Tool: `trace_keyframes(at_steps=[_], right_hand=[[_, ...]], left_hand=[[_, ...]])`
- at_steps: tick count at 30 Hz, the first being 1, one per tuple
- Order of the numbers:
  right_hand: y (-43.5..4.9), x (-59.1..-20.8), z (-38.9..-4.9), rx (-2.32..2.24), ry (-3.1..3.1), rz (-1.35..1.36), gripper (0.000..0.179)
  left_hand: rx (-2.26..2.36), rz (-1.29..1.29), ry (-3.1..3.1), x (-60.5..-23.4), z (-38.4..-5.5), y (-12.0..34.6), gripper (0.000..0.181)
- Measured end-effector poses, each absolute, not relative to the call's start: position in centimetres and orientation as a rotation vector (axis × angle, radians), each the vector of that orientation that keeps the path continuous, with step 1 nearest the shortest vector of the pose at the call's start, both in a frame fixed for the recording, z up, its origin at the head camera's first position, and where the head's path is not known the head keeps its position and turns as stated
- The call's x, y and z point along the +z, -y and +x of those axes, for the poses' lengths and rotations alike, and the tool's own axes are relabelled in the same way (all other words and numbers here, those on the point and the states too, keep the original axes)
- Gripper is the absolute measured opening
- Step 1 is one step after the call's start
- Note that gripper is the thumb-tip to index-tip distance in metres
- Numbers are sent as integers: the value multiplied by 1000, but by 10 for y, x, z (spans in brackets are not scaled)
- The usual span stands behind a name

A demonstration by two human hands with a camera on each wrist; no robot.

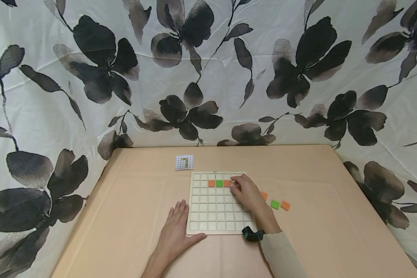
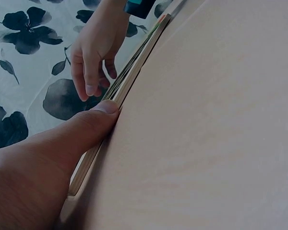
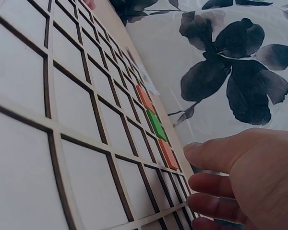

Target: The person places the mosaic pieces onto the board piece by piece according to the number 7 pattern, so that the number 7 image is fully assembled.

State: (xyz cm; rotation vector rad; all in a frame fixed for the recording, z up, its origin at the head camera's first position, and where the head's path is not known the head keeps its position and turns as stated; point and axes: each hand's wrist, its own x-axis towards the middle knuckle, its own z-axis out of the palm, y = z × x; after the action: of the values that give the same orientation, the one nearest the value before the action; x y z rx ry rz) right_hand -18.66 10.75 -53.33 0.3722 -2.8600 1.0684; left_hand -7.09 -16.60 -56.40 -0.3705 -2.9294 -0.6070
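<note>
Grid board (image 1: 212, 216): pale wood, matt, with dark, thin cut lines between cells. Tiles (image 1: 219, 183): smooth, flat, orange and green, matt plastic-like finish. Bench (image 1: 142, 200): smooth matt tan covering. Backdrop (image 1: 90, 77): creased cloth with printed dark flowers. Pattern card (image 1: 184, 162): printed paper.

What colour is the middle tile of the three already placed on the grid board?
Green: the middle tile sits between two orange ones on the grid board. The head view shows it best.

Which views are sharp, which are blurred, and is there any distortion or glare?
Head view: even soft light, no glare, the grid board sharp, the table edges bowed by the wide lens. Left wrist view: dim, the left hand close and soft. Right wrist view: the right hand blurred, near cells stretched.
</note>
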Motion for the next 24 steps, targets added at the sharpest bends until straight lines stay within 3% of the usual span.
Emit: trace_keyframes(at_steps=[24], right_hand=[[-128, -522, -177, 1038, 2874, 286, 42]], left_hand=[[-614, -376, 2904, -564, -72, 164, 114]])
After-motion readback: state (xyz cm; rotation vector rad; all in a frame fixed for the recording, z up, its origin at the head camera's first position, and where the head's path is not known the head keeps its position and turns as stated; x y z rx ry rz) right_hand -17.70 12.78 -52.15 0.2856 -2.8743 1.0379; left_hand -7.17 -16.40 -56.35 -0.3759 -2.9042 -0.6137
